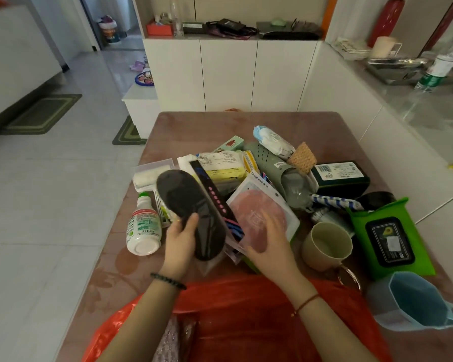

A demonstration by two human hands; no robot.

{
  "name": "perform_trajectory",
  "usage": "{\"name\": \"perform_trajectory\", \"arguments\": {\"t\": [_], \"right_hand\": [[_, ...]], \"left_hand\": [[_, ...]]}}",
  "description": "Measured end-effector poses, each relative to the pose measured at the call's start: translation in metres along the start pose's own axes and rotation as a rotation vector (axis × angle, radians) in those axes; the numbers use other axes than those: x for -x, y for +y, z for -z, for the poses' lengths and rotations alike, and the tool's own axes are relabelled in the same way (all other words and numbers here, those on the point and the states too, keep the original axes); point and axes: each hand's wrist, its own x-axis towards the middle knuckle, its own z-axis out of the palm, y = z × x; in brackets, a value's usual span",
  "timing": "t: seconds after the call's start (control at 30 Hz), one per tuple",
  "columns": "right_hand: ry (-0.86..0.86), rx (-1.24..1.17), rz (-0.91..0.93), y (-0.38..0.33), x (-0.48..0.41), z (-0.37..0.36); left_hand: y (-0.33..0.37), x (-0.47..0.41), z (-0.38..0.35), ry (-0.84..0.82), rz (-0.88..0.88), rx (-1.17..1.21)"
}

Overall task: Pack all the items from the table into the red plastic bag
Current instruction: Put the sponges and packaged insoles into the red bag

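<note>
The red plastic bag (246, 314) lies spread at the table's near edge, under my forearms. My left hand (181, 239) grips a packet of dark insoles (191, 212), lifted a little above the pile. My right hand (270, 244) rests with fingers apart on a clear packet holding a pink round item (256, 210). Behind them lies a heap: a yellow packet (225, 171), a green clog (272, 163), a tissue pack (272, 142), a dark green box (340, 176).
A white bottle (143, 228) lies left of my left hand. A beige cup (327, 244), a green wet-wipe pack (390, 239) and a blue jug (416, 301) stand at the right. The brown table (194, 126) is bare at its far end. White cabinets (228, 74) lie beyond.
</note>
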Motion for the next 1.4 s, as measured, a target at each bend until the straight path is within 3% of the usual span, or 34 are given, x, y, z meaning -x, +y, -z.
{"name": "perform_trajectory", "arguments": {"t": [0.1, 0.2, 0.33, 0.5, 0.6, 0.7, 0.77, 0.87, 1.0, 1.07, 1.17, 1.27, 1.33, 1.4], "right_hand": [[-0.182, 0.480, -0.020, 0.028, -0.012, -0.021], [-0.117, 0.600, 0.040, 0.038, -0.017, -0.028], [0.002, 0.455, 0.142, 0.044, -0.011, -0.013], [0.315, 0.060, 0.041, 0.027, -0.001, 0.011], [0.448, -0.048, 0.248, 0.000, 0.020, 0.014], [0.304, 0.172, 0.591, -0.017, 0.044, -0.003], [0.162, 0.389, 0.707, -0.015, 0.051, -0.017], [0.021, 0.490, 0.718, -0.010, 0.055, -0.026], [-0.134, 0.659, 0.671, -0.012, 0.055, -0.020], [-0.225, 0.676, 0.655, -0.017, 0.051, -0.019], [-0.468, 0.430, 0.443, -0.017, 0.044, -0.010], [-0.205, 0.213, 0.164, -0.010, 0.024, -0.010], [-0.066, 0.363, 0.053, -0.006, 0.007, -0.024], [-0.057, 0.530, -0.002, -0.002, -0.007, -0.044]], "left_hand": [[0.005, -0.007, 0.023, 0.054, -0.037, 0.035], [0.008, -0.003, 0.034, 0.076, -0.046, 0.050], [0.005, 0.010, 0.045, 0.078, -0.012, 0.091], [-0.001, 0.020, 0.056, 0.014, -0.016, 0.150], [-0.004, 0.033, 0.051, -0.117, 0.014, 0.212], [-0.007, 0.039, 0.044, -0.275, 0.153, 0.385], [-0.009, 0.036, 0.043, -0.338, 0.155, 0.523], [-0.010, 0.040, 0.052, -0.088, 0.187, 0.428], [0.000, 0.065, 0.056, -0.330, 0.356, 0.235], [-0.009, 0.055, 0.067, -0.320, 0.340, 0.184], [-0.017, 0.047, 0.081, -0.161, 0.308, 0.142], [-0.014, 0.043, 0.097, -0.026, 0.197, 0.203], [-0.009, 0.040, 0.107, 0.016, 0.129, 0.228], [-0.003, 0.038, 0.114, 0.027, 0.101, 0.227]]}}
